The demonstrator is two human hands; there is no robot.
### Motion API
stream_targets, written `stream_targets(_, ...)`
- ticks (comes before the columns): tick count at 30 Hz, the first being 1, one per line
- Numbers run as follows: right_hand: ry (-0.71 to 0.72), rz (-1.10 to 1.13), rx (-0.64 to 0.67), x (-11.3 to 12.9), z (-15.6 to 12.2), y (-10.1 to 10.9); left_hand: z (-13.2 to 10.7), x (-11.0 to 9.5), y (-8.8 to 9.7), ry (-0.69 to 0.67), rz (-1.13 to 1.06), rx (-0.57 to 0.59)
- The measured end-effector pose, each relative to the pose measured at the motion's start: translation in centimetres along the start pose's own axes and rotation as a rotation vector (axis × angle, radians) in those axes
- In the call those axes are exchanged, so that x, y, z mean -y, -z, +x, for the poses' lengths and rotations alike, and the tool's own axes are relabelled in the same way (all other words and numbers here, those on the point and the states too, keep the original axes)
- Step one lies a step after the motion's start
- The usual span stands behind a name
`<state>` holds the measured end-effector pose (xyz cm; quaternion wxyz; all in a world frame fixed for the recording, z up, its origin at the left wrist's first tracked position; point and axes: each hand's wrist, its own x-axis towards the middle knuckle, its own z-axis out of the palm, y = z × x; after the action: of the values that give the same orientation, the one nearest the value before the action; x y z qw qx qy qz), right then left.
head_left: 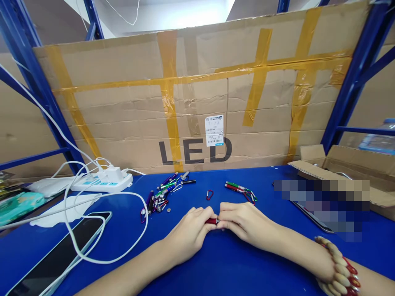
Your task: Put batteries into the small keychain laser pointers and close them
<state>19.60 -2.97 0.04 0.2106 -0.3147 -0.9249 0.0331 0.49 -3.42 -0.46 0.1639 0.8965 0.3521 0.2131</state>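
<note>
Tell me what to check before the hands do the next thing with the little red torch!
1. Both hands on the red torch: ok. The left hand and right hand pinch it from either end.
2. Torch off the table: cannot tell; fingers hide its underside.
3. Pile of spare torches clear of the hands: ok, it lies farther back.
4. Red carabiner clear of the hands: ok, it lies apart on the blue table.
5. White cable away from the left arm: ok, it loops just beside it.
</note>
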Motion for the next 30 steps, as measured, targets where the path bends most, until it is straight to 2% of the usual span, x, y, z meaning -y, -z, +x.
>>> stream_targets(4, -0.075, 0.133, -0.006, -0.15, 0.13, -0.19, 0.05, 0.12, -0.01, 0.001, -0.047, -0.018)
stream_targets(8, -0.107, 0.161, -0.036, -0.19, 0.35, 0.05, 0.09, 0.24, -0.18, 0.033, -0.134, -0.079)
stream_targets(17, -0.175, 0.050, -0.060, 0.13, 0.53, 0.35, 0.34, 0.01, -0.34, 0.069, -0.143, -0.136)
stream_targets(23, -0.286, 0.017, -0.144, -0.05, 0.64, 0.36, 0.53, 0.40, -0.53, 0.200, -0.192, -0.216)
stream_targets(30, -0.301, -0.015, -0.113, 0.01, 0.72, 0.03, 0.59, 0.31, -0.59, 0.205, -0.209, -0.196)
